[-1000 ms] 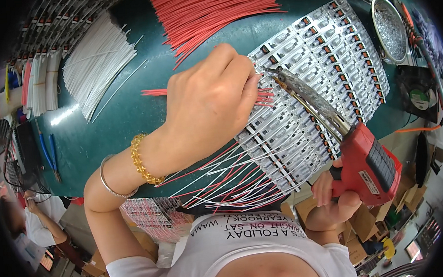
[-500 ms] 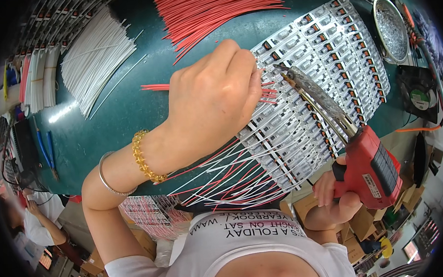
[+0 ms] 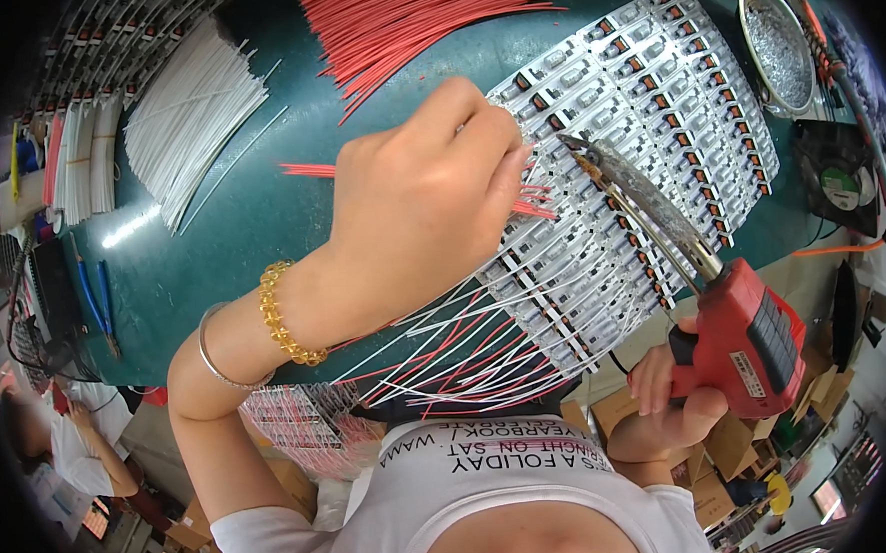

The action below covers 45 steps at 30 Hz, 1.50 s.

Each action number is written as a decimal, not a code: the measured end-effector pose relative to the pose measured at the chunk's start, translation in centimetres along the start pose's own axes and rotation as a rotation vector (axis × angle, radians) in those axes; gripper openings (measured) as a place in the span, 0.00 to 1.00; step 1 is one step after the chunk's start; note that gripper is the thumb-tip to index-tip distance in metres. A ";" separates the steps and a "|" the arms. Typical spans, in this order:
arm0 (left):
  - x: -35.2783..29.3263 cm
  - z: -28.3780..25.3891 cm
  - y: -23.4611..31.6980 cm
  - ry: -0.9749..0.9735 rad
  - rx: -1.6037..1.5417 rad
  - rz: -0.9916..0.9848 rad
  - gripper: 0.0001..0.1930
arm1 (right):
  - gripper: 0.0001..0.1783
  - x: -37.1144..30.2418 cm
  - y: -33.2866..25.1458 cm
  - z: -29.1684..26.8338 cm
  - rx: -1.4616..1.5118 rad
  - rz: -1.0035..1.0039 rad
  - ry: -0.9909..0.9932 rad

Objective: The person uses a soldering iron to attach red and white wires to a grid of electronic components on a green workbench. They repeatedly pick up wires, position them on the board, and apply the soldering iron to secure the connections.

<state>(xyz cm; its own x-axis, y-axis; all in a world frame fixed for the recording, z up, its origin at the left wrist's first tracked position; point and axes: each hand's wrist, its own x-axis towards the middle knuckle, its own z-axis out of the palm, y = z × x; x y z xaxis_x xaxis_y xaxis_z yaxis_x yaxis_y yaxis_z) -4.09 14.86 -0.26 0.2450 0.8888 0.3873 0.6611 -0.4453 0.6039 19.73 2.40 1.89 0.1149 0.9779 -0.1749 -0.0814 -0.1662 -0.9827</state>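
My left hand (image 3: 419, 203) hovers over a white panel of small circuit boards (image 3: 645, 116) on a dark green table (image 3: 260, 216), pinching a few short red wires (image 3: 535, 207) at the fingertips. My right hand (image 3: 670, 405) grips a red soldering gun (image 3: 742, 336) low at the right. Its long metal tip (image 3: 639, 196) points up-left and ends just right of my left fingertips. Red and white wires (image 3: 447, 361) trail from the boards' near edge toward me.
A fan of loose red wires (image 3: 419, 17) lies at the top, a bundle of white wires (image 3: 189, 120) at upper left. A round metal dish (image 3: 777, 49) stands at upper right. Blue-handled pliers (image 3: 94, 305) lie at the left edge. Another person (image 3: 71, 446) sits lower left.
My left hand has shifted slightly up and right along the boards with the red wires. The soldering gun has tilted a little, its tip staying beside the fingertips.
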 end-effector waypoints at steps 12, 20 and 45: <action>-0.1 0.5 0.3 0.007 0.060 0.033 0.06 | 0.40 -0.2 0.5 -0.4 0.007 0.013 -0.052; -0.2 0.4 0.2 -0.013 0.083 0.035 0.06 | 0.46 -0.3 0.5 -0.4 -0.035 -0.009 -0.034; 1.0 -2.1 1.7 -0.368 0.288 0.038 0.05 | 0.47 -0.8 1.2 -0.9 0.064 -0.071 -0.016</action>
<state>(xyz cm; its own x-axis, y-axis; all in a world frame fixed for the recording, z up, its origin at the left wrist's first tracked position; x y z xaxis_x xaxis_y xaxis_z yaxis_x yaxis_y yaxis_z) -4.19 14.78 2.60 0.4739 0.8748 0.1009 0.8040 -0.4766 0.3555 20.47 1.32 0.80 0.1066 0.9890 -0.1030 -0.1364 -0.0881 -0.9867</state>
